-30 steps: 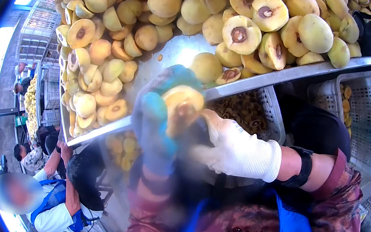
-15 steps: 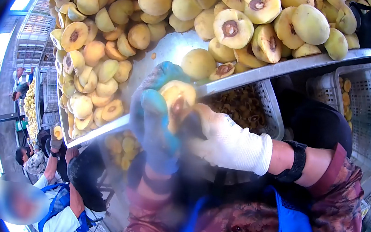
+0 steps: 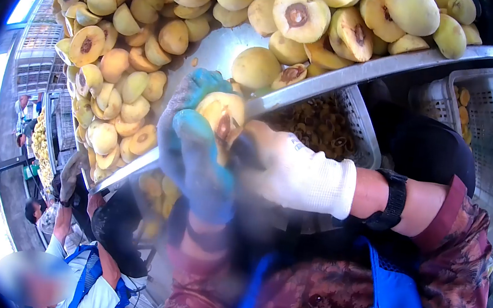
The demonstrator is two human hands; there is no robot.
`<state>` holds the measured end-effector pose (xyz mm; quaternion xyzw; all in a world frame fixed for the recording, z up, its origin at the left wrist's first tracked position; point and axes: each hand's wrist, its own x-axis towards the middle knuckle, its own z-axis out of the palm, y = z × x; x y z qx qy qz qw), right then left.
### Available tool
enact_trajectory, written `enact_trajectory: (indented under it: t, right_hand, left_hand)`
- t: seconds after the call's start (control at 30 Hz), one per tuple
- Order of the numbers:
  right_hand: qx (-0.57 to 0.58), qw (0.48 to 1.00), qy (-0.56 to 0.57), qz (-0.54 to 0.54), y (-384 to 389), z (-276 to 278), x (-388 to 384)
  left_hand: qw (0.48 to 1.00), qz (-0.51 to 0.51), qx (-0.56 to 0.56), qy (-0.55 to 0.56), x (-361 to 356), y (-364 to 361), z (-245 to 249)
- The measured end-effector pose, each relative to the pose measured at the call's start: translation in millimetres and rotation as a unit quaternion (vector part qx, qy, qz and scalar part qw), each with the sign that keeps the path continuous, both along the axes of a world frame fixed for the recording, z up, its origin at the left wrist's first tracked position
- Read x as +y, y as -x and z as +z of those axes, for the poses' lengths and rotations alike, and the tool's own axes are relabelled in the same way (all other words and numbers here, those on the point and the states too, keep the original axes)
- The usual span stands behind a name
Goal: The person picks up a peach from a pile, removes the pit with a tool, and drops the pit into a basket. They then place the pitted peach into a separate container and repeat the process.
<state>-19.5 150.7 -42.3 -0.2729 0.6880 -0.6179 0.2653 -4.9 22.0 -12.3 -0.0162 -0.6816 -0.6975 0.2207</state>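
Observation:
My left hand (image 3: 192, 141), in a blue and teal glove, is closed around a yellow peach half (image 3: 221, 111). Its cut face, with the brown pit area showing, is turned toward my right hand (image 3: 285, 168). That hand wears a white glove with dark fingertips, and its fingers are curled against the cut face. Whatever they may be gripping is hidden by blur and by the glove. Both hands are just over the metal rim (image 3: 354, 75) of the work table. Halved peaches (image 3: 300, 14) are heaped on the table beyond them.
Under the rim stands a white crate (image 3: 357, 127) of brown pits and scraps. Another white basket (image 3: 479, 115) on the right holds some yellow pieces. More peaches (image 3: 158, 195) are below the table on the left. A co-worker (image 3: 90, 276) in a blue apron sits at lower left.
The view has shifted slightly, and my hands and the peach half appear a little further left and higher. The co-worker's gloved hand, earlier with a peach piece, is now up at the table corner.

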Motion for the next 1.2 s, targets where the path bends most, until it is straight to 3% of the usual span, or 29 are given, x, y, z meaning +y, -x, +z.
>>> enact_trajectory:
  t: [0.17, 0.3, 0.4, 0.5, 0.6, 0.7, 0.8, 0.9, 0.97, 1.03, 1.2]
  right_hand:
    - [-0.137, 0.99, 0.0, 0.042, 7, 15, -5]
    - [-0.237, 0.969, -0.012, 0.063, 7, 26, 1]
    - [-0.159, 0.984, -0.075, 0.025, 8, 27, -1]
    - [-0.01, 0.999, -0.004, -0.035, 2, 2, -14]
    - [-0.21, 0.976, -0.016, 0.052, 7, 16, -5]
    - [-0.305, 0.947, -0.014, 0.103, 16, 36, 5]
    - [-0.265, 0.961, -0.016, 0.084, 13, 28, 4]
    - [-0.174, 0.983, -0.048, 0.019, 13, 26, -2]
    - [0.003, 0.999, -0.029, -0.02, 8, -4, -9]
    - [0.103, 0.994, -0.025, -0.039, 9, -3, -8]
    - [0.133, 0.985, -0.056, -0.092, 12, 27, -2]
  left_hand:
    - [0.999, 0.034, -0.002, 0.005, 4, 1, 1]
    - [0.999, -0.012, -0.019, -0.049, -4, 1, -2]
    - [0.998, 0.004, -0.016, 0.058, -6, 3, -4]
    - [0.999, 0.014, 0.002, 0.035, -5, 4, -7]
    - [1.0, 0.01, 0.01, -0.019, -3, 3, -4]
    - [0.995, 0.015, 0.033, 0.089, -7, 4, -3]
    - [0.993, 0.017, 0.057, 0.105, -7, 4, -7]
    - [0.998, 0.042, 0.029, 0.042, 2, 7, 2]
    - [0.997, 0.039, 0.039, 0.048, -4, 11, 1]
    - [0.998, 0.039, 0.039, 0.042, -7, 14, 4]
    - [0.998, 0.053, 0.019, -0.02, -3, 13, 14]
